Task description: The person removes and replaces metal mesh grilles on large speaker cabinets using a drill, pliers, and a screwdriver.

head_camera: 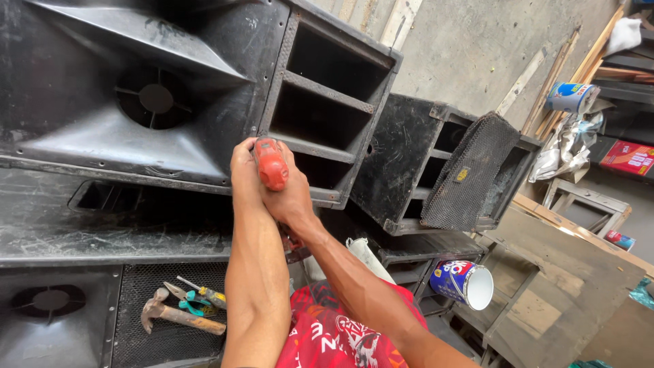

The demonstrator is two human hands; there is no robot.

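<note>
Both my hands, left [244, 170] and right [291, 194], wrap one red screwdriver handle [271, 163] against the nearest of three black speaker boxes [136, 88]; one hammer [178, 315] and one pliers [194, 296] lie below

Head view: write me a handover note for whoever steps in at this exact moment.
Left hand and right hand: both wrapped around the red tool handle, pressing it toward the front edge of the big black speaker cabinet; the tip is hidden.
Hammer and pliers lie on the mesh grille below.
A loose grille leans on the second cabinet.
Done: can't tell from this view.
Left: can't tell either; the handle is under both hands.
</note>
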